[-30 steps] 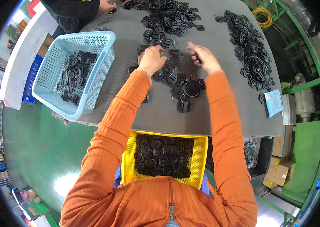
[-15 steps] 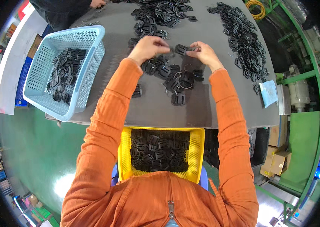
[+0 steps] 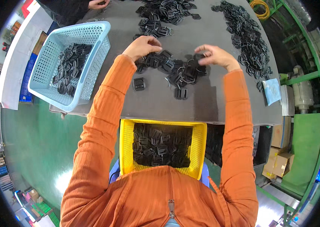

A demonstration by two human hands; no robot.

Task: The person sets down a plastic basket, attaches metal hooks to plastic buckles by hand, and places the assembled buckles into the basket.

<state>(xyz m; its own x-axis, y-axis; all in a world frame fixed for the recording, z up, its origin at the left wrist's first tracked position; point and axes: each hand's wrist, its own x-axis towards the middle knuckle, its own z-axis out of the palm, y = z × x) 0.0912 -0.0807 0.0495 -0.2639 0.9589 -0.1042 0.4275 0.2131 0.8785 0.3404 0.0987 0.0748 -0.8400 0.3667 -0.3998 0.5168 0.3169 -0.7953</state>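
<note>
Both my arms, in orange sleeves, reach over a dark table [image 3: 156, 104] to a loose heap of black plastic buckles [image 3: 175, 73]. My left hand [image 3: 141, 46] rests knuckles-up on the heap's left end, fingers curled down onto the buckles; I cannot see whether it grips one. My right hand [image 3: 216, 56] hovers at the heap's right end and pinches a black buckle [image 3: 199, 57] at its fingertips. The hands are about a hand's width apart.
A yellow basket [image 3: 126, 145] of black buckles sits in my lap against the table's near edge. A light blue basket [image 3: 95, 68] with more buckles stands at the left. Larger buckle piles lie at the far middle [image 3: 167, 11] and right [image 3: 245, 38]. Another person's hand [image 3: 98, 4] works at the far edge.
My hands, joined on one buckle half a second ago, have drawn apart. The left has dropped onto the heap and the right has moved right.
</note>
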